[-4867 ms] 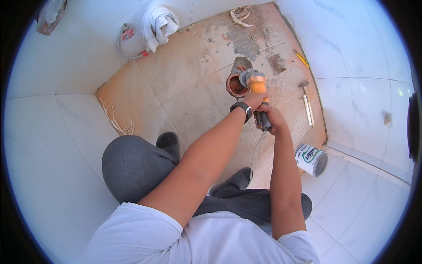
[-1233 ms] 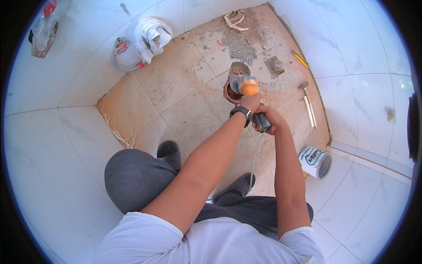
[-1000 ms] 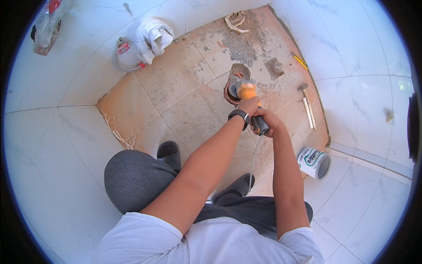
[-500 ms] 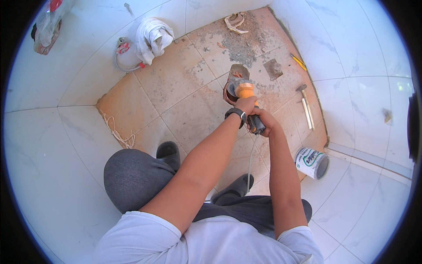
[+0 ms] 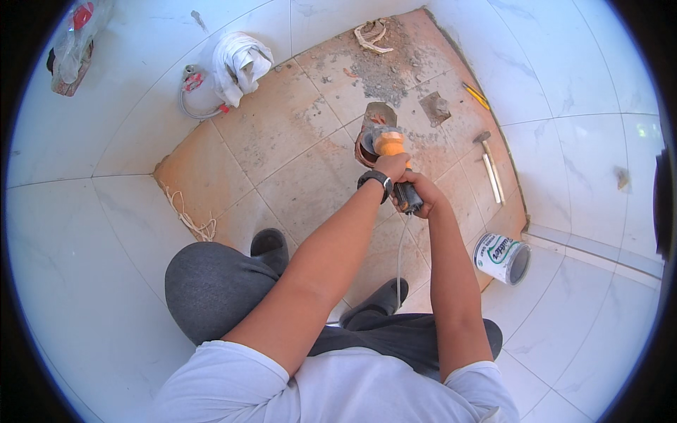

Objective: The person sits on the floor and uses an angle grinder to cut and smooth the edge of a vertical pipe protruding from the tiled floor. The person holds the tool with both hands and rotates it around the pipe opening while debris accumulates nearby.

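Observation:
Both my hands grip an orange and black angle grinder [image 5: 390, 144]. My left hand [image 5: 392, 166], with a dark watch at the wrist, wraps the front of its body. Behind it my right hand [image 5: 425, 192] closes round the black rear handle, from which a pale cord [image 5: 400, 257] runs down toward my feet. The grinder's guarded head reaches over a rough hole [image 5: 381, 113] broken through the tiled floor [image 5: 296, 155]. Its disc is mostly hidden, so I cannot tell whether it touches the hole's edge.
Grey rubble [image 5: 384, 74] lies beyond the hole, near a second square cutout [image 5: 435, 108]. To the right are a yellow cutter [image 5: 477, 96], a hammer [image 5: 488, 151] and a white paint can [image 5: 499, 257]. A white cloth [image 5: 240, 67] and hose [image 5: 190, 106] lie far left; string [image 5: 189, 215] lies nearer.
The view has shifted slightly. My hands still hold the grinder over the same hole, with almost no movement.

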Demonstrator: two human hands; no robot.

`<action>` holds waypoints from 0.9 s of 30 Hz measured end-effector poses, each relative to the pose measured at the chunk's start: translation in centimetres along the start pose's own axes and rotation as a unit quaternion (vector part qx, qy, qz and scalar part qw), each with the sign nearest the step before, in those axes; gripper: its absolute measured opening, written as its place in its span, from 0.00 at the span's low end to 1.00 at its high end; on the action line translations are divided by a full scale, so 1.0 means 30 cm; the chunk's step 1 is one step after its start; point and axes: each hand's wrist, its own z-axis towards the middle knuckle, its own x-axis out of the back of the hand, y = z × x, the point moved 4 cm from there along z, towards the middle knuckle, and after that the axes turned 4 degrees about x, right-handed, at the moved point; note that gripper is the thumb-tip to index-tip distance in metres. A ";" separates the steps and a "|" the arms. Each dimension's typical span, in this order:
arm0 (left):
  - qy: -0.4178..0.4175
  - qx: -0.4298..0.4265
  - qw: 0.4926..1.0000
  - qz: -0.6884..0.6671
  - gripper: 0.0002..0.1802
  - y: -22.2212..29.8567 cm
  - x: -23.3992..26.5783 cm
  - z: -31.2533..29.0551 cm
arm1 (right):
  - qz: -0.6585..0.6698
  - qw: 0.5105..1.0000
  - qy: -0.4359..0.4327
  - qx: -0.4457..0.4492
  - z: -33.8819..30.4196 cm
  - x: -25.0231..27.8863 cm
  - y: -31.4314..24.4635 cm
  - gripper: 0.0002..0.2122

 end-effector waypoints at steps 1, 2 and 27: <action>-0.002 0.003 1.000 -0.002 0.24 0.000 0.000 -0.002 | 0.000 1.000 -0.004 0.004 -0.002 -0.003 -0.001 0.09; -0.005 0.006 1.000 -0.003 0.24 0.002 0.001 -0.007 | 0.000 1.000 -0.003 0.007 -0.004 -0.004 -0.002 0.09; -0.089 -0.064 0.974 -0.199 0.23 0.174 -0.236 -0.099 | -0.183 0.949 0.188 0.173 -0.155 0.170 -0.158 0.15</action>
